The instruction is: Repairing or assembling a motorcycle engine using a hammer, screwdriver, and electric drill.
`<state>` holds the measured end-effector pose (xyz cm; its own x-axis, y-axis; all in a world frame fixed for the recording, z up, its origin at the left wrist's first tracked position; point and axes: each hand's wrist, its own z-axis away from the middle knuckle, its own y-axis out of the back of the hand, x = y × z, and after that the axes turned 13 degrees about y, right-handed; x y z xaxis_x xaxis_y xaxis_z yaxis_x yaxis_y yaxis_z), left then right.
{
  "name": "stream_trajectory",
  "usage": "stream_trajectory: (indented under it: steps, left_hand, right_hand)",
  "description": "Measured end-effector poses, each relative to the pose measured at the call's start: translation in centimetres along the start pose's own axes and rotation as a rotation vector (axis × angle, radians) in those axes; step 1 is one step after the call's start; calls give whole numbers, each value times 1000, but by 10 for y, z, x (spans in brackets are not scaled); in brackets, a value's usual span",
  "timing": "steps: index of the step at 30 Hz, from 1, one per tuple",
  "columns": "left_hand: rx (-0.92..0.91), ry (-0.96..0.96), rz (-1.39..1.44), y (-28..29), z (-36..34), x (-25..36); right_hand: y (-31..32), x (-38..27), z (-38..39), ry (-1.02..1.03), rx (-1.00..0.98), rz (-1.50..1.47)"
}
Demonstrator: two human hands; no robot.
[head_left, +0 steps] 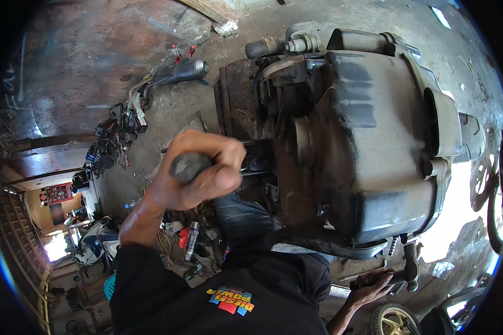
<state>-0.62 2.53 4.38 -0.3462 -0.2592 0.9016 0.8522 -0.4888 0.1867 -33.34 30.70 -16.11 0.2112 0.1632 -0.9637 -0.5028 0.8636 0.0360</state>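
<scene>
My left hand (207,170) is closed around a dark, round-ended tool or bar (189,166) seen end-on, left of the large dusty engine casing (380,151). Behind that hand a black metal part (257,156) reaches toward a round boss (302,139) on the casing; whether the held tool touches it I cannot tell. At the lower right my right hand (371,287) grips the handle of a hammer (411,268), whose head is just below the engine's right end.
An exhaust muffler (181,71) and piled parts (114,128) lie along the wall at upper left. Spray cans (191,240) and tools lie on the floor near my legs. A scooter (100,245) stands at left; a gold-rimmed wheel (391,321) is at lower right.
</scene>
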Motion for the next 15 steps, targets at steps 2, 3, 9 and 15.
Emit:
stream_trajectory:
  steps: [2, 3, 9, 15]
  left_hand:
    - [5, 95, -65, -6, -8, 12]
    - [11, 134, -109, -10, -13, 17]
    - [-160, 335, -751, -21, -50, 26]
    - [-127, -167, -592, -20, -43, 21]
  right_hand:
    - [-7, -2, 1, 10, -19, -35]
    - [-11, -3, 2, 25, -10, -16]
    - [-24, -10, 7, 7, -11, 24]
    - [-20, -15, 6, 3, 14, -3]
